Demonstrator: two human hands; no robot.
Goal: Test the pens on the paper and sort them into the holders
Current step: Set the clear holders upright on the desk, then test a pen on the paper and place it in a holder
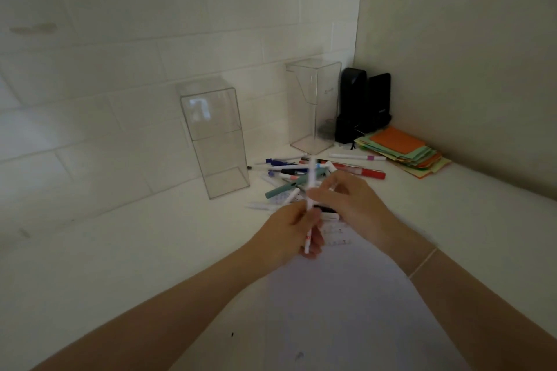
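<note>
Both hands hold one white pen (309, 190) upright above the paper (346, 295) on the desk (120, 250). The left hand (289, 235) has its fingers curled round the lower barrel; the right hand (346, 199) pinches it higher up, near the pen pile (316, 172).

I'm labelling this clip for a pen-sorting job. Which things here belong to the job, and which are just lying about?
Belongs to the job:
white pen held by left hand and right hand
pile of pens
paper
left clear holder
right clear holder

Just lying about:
stack of coloured paper
black speakers
</note>
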